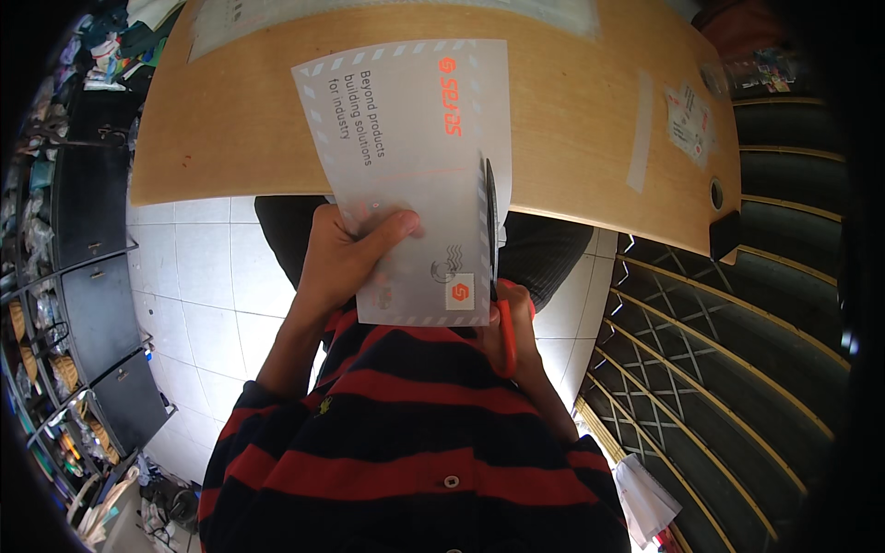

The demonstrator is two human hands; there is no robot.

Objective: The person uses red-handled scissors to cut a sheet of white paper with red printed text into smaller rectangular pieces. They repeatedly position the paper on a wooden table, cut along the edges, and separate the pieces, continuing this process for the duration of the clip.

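A pale grey printed sheet with a striped border and orange markings is held up over the table's near edge. My left hand grips its left side, thumb on top and the other fingers hidden beneath. In my right hand is a pair of scissors with orange-red handles. The dark blades point away from me and lie along the sheet's right striped border. A strip of paper shows to the right of the blades, still joined to the sheet at the far end.
The wooden table spans the far side, with a clear plastic sheet at its back. A label and a tape strip are stuck at its right. Black drawers and crowded shelves stand left; a slatted rack stands right.
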